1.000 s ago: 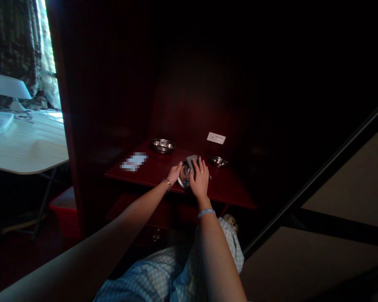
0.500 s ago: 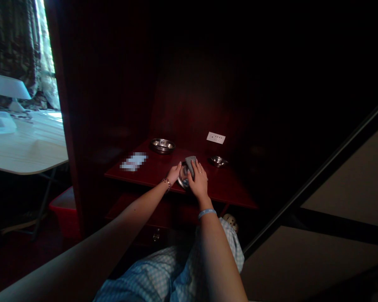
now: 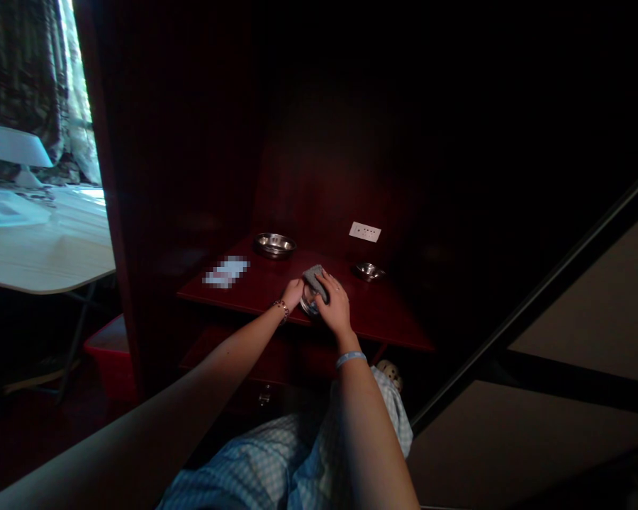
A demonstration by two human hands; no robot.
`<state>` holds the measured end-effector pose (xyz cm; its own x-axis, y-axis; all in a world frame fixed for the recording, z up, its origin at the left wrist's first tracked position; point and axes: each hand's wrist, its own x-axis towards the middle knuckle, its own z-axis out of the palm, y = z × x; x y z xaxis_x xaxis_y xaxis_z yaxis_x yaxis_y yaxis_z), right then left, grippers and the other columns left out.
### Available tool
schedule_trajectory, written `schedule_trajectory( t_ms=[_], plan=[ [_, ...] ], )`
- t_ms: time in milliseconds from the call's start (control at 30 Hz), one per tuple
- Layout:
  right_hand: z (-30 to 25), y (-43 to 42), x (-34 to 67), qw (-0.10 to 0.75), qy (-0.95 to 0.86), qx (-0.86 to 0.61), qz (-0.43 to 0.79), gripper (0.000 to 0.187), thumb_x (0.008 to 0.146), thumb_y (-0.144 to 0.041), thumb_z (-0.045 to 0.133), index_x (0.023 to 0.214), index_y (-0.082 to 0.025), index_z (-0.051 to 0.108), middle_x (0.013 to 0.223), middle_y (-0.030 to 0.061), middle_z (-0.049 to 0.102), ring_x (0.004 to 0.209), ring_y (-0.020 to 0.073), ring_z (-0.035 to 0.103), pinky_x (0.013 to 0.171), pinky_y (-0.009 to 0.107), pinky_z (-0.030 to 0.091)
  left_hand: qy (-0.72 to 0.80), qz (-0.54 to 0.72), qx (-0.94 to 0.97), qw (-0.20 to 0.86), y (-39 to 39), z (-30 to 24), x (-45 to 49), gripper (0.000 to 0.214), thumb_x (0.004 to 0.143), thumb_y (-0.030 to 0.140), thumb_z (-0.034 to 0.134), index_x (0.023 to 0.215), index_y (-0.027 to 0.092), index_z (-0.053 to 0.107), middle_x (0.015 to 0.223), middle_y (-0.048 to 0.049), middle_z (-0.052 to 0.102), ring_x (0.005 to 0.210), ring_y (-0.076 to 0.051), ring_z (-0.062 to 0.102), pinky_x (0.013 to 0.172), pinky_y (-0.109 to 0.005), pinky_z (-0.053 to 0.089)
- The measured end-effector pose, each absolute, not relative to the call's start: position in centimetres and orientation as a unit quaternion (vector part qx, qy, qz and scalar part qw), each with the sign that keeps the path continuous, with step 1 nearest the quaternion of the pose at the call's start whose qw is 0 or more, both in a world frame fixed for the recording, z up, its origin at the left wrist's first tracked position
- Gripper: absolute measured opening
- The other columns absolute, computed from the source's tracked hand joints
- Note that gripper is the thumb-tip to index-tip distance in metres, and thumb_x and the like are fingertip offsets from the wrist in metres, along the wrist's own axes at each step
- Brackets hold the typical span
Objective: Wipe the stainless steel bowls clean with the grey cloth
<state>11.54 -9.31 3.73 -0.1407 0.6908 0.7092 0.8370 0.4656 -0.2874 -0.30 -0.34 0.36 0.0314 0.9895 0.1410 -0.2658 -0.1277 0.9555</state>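
Near the front edge of the dark red desk (image 3: 223, 294), my left hand (image 3: 293, 292) grips the left rim of a shiny metal bowl (image 3: 308, 302). My right hand (image 3: 334, 306) is closed on a grey cloth (image 3: 315, 275), pressing it against the bowl's upper rim. The two hands hide much of the bowl. A larger metal bowl (image 3: 275, 246) rests behind my left hand, and a small metal bowl (image 3: 370, 271) sits to the right, beyond my right hand.
A blurred-out pale item (image 3: 226, 272) lies at the desk's left. A white socket panel (image 3: 365, 231) is on the back wall. Farther left are a light table (image 3: 47, 262) with a white lamp (image 3: 21, 147) and a red bin (image 3: 111, 358). A drawer knob (image 3: 264, 397) shows below.
My right hand has slid the grey cloth leftward along the bowl's rim, towards my left hand. My left hand keeps its hold on the bowl.
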Motion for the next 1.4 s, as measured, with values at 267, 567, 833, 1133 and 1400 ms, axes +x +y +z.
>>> schedule_trajectory(
  t_ms=[267,567,833,1133,1400],
  plan=[
    [4.5,-9.8,11.2,0.437,-0.739,-0.510,-0.061,0.043,0.082,-0.015,0.046,0.118,-0.023,0.070,0.134,0.0026,0.063,0.128,0.0202,0.055,0.114,0.039,0.039,0.356,0.585,0.459,0.566,-0.8,0.8,-0.1,0.037,0.084,0.046,0.060,0.070,0.012,0.070,0.068,-0.0097,0.072,0.079,-0.024,0.067,0.078,-0.034,0.051],
    [4.7,-9.8,11.2,0.466,-0.716,-0.518,-0.037,0.037,0.083,-0.012,0.046,0.095,-0.027,0.078,0.115,-0.0010,0.073,0.121,0.0195,0.060,0.112,0.040,0.040,0.325,0.583,0.495,0.557,-0.2,0.1,-0.2,0.048,0.085,0.056,0.057,0.068,0.012,0.068,0.065,-0.0068,0.069,0.070,-0.019,0.064,0.075,-0.031,0.050],
    [4.6,-9.5,11.6,0.491,-0.696,-0.523,-0.021,0.039,0.085,-0.013,0.043,0.074,-0.025,0.079,0.097,0.0016,0.077,0.114,0.0200,0.063,0.111,0.040,0.038,0.329,0.570,0.526,0.539,0.4,-0.6,-0.3,0.055,0.084,0.064,0.052,0.069,0.014,0.066,0.066,-0.0058,0.068,0.067,-0.018,0.062,0.069,-0.028,0.047],
    [4.5,-9.4,11.8,0.506,-0.691,-0.516,0.017,0.039,0.085,-0.017,0.046,0.060,-0.023,0.075,0.099,0.0048,0.076,0.107,0.0217,0.067,0.100,0.035,0.044,0.342,0.586,0.509,0.529,0.5,-0.4,0.0,0.051,0.082,0.063,0.055,0.065,0.016,0.066,0.062,-0.0056,0.068,0.066,-0.018,0.063,0.066,-0.027,0.047],
    [4.9,-9.3,12.1,0.672,-0.560,-0.461,0.149,0.037,0.080,-0.030,0.038,0.057,-0.020,0.065,0.067,0.0043,0.070,0.075,0.0213,0.067,0.077,0.031,0.051,0.346,0.570,0.516,0.538,0.4,-0.6,-0.1,0.059,0.079,0.071,0.054,0.067,0.014,0.067,0.067,-0.0078,0.071,0.067,-0.019,0.063,0.069,-0.029,0.047]
  ],
)
